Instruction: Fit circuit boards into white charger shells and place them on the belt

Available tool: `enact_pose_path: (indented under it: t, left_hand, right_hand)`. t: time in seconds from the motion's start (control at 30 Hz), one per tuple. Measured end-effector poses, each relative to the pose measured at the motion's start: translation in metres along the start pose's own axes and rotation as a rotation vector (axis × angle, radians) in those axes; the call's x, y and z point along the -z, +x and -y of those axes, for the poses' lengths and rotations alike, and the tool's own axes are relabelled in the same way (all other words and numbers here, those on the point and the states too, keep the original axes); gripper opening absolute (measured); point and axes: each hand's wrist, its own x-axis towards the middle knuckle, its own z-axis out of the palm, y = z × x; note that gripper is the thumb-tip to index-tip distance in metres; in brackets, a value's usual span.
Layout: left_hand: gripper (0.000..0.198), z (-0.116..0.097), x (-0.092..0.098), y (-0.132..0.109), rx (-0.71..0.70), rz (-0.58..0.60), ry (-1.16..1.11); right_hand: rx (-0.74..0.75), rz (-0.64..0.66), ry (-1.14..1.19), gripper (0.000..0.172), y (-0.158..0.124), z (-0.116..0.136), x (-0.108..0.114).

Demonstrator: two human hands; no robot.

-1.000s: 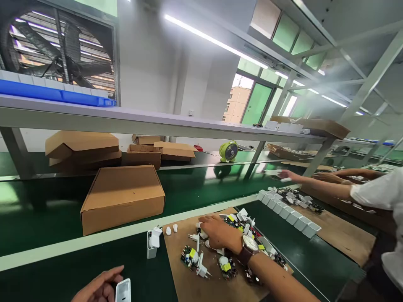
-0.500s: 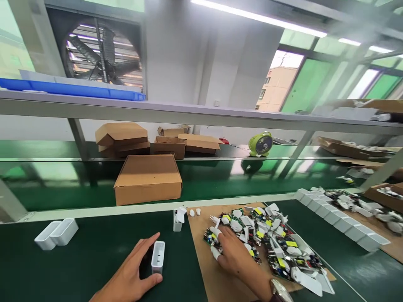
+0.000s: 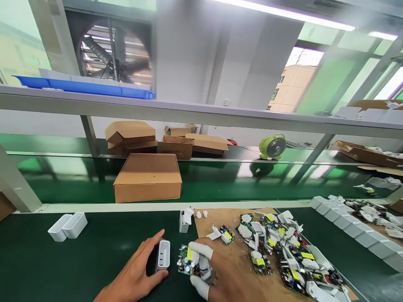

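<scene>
My left hand curves around a white plastic case standing upright on the dark green table, its open top facing up and two slots visible inside. The thumb rests at the near end of the case and the forefinger at its far left. My right hand, with white finger covers on thumb and forefinger, grips a circuit board with a yellow patch and small components, just right of the case. More circuit boards with white plastic parts lie heaped on a brown cardboard sheet to the right.
Two white cases stand at the left. A small filled case is by the cardboard's corner. A row of white cases runs along the right. A closed carton sits behind, under a shelf.
My right hand has come left from the pile, bringing a circuit board close to the white case. My left hand stays at the case. The view has turned slightly left.
</scene>
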Motion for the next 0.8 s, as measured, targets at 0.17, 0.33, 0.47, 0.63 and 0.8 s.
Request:
enact_pose_path:
  t: [0.17,0.33,0.47,0.63,0.8]
  left_hand:
    - [0.091,-0.001,-0.002,0.001,-0.210,-0.080,-0.007]
    - [0.095,-0.001,-0.001,0.002,-0.260,-0.092,0.011]
    - [0.097,0.000,-0.002,0.003,-0.294,-0.100,0.022]
    - [0.098,0.003,-0.004,0.002,-0.319,-0.110,0.020]
    - [0.098,0.005,-0.004,0.002,-0.305,-0.105,0.024]
  right_hand:
    - [0.230,-0.120,-0.299,0.059,0.007,0.020,-0.015]
    - [0.219,-0.031,-0.370,0.070,0.012,0.012,-0.026]
    - [0.158,0.107,-0.375,0.062,0.015,0.010,-0.028]
    - [0.203,0.117,-0.444,0.051,0.017,0.010,-0.034]
    - [0.214,0.084,-0.463,0.047,0.018,0.016,-0.032]
